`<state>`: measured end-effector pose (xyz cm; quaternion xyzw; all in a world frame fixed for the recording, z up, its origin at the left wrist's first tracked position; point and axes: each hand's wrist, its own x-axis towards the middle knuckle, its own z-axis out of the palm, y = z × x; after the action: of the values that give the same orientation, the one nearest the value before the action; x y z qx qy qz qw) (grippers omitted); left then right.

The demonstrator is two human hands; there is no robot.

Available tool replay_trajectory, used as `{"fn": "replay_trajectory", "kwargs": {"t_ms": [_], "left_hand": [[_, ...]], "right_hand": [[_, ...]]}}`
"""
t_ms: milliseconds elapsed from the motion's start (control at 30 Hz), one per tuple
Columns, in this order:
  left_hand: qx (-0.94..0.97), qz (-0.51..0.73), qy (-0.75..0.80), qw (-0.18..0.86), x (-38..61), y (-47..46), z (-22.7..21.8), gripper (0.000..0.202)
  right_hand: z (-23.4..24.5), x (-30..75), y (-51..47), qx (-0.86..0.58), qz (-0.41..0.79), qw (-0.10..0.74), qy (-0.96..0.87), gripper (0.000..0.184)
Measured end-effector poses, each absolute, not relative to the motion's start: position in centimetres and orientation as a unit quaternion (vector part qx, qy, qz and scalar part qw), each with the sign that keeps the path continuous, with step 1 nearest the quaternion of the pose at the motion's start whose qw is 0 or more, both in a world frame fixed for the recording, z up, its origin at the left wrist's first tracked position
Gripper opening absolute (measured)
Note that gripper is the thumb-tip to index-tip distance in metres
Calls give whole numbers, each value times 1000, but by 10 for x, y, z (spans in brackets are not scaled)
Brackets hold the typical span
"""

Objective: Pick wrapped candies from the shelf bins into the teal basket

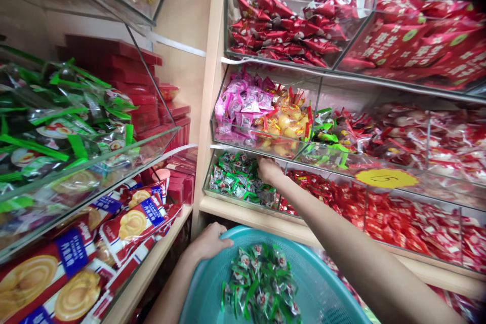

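My left hand is closed on the near-left rim of a teal plastic basket, thumb over the edge. Inside the basket lies a heap of small green-and-clear wrapped candies. My right hand reaches over the front of a clear shelf bin, at the right side of more green-wrapped candies of the same look. Its fingers curl inward and down; whatever is between them is hidden. The basket sits just below and in front of this bin.
Red-wrapped candies fill the neighbouring bins. Purple packets and yellow ones lie in the bin above. A yellow price tag hangs at right. Packaged cookies and a wooden upright stand to the left.
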<state>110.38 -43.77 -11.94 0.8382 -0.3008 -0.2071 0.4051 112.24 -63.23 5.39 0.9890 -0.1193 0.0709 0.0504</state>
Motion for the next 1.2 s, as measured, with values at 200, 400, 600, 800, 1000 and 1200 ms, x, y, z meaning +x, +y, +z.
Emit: {"fn": "replay_trajectory", "kwargs": {"t_ms": [200, 400, 600, 800, 1000, 1200], "left_hand": [[830, -213, -312, 410, 1106, -438, -125, 31], [827, -227, -301, 417, 1104, -438, -122, 32], [828, -223, -302, 416, 1104, -439, -121, 33], [828, -212, -306, 419, 1105, -438, -124, 33], [826, -216, -303, 423, 1106, -439, -124, 32], [824, -222, -305, 422, 1106, -439, -125, 32]], "right_hand": [[56, 1111, -636, 990, 114, 34, -74, 46], [47, 1099, -638, 985, 173, 7, -17, 46], [31, 1088, -634, 973, 198, -87, 84, 48], [26, 1086, -643, 923, 247, -255, 146, 41], [33, 1086, -658, 919, 227, -315, 74, 55], [33, 1091, -647, 945, 195, -255, 69, 38]]}}
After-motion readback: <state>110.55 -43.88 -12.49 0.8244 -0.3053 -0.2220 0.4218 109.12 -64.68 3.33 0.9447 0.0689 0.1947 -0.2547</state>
